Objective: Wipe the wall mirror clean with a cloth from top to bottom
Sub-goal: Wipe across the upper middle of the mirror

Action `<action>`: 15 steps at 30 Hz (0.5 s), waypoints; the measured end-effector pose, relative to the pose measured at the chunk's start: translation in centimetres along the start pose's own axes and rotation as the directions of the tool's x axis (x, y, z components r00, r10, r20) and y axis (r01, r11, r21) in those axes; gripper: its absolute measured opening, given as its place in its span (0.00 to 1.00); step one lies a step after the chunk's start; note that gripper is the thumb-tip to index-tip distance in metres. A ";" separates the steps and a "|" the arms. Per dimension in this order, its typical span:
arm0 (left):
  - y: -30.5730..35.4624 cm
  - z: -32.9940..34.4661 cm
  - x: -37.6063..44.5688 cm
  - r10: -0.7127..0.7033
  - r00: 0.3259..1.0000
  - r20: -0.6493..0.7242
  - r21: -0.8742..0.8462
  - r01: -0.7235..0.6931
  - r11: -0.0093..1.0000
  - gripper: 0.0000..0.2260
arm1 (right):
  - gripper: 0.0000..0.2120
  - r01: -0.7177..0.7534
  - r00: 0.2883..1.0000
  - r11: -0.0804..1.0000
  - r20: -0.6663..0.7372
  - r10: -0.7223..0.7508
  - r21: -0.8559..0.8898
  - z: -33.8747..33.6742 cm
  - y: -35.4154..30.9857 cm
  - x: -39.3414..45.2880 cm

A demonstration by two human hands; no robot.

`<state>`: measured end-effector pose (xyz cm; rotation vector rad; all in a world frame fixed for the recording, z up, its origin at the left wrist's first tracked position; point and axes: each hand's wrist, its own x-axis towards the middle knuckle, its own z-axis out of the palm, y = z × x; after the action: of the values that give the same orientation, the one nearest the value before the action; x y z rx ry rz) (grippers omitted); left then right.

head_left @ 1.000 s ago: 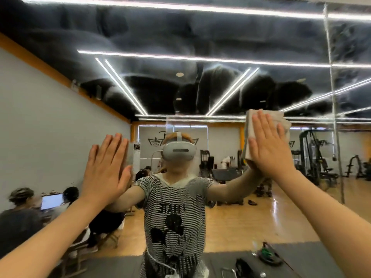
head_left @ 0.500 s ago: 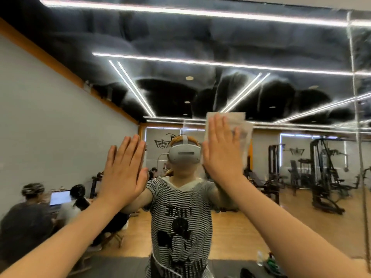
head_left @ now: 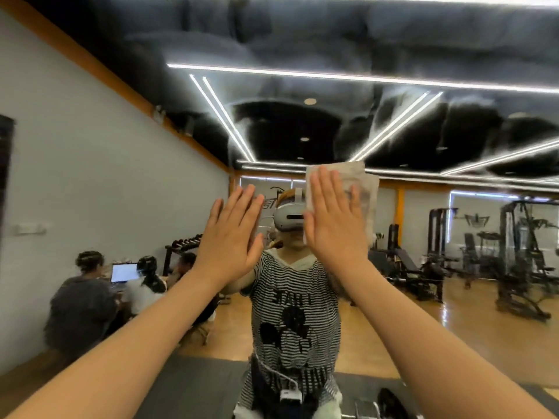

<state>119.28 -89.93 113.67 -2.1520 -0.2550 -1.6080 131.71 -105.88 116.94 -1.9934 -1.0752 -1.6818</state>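
Note:
The wall mirror (head_left: 408, 207) fills the view and reflects a gym and me in a striped shirt. My right hand (head_left: 334, 220) lies flat with straight fingers, pressing a pale, smudged cloth (head_left: 364, 189) against the glass at head height. The cloth sticks out above and to the right of my fingers. My left hand (head_left: 231, 234) is flat on the mirror too, fingers straight, holding nothing, a short way left of the right hand.
A grey wall (head_left: 90, 192) with an orange top strip runs along the left. The reflection shows seated people with a laptop (head_left: 124, 272) at lower left, gym machines (head_left: 520, 255) at right, and a dark mat (head_left: 193, 385) on the wooden floor below.
My right hand has slid the cloth leftward across the glass, from well right of my reflected head to beside it. The view has swung right with it. The left hand stays flat on the mirror.

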 end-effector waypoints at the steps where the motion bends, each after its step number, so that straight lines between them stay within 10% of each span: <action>1: -0.6 -0.4 -0.1 0.026 1.000 0.009 -0.003 -0.026 1.000 0.29 | 0.29 -0.003 1.000 1.000 -0.003 0.003 -0.008 0.0 0.0 0.1; 15: -20.9 -5.2 -5.2 -0.261 0.965 0.017 0.046 0.260 0.965 0.29 | 0.30 -0.026 0.999 1.000 -0.026 0.026 -0.004 0.1 -0.2 0.1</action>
<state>104.83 -73.20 114.83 -2.1767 -0.5971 -1.6994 131.61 -105.65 117.01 -1.9744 -1.0329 -1.6934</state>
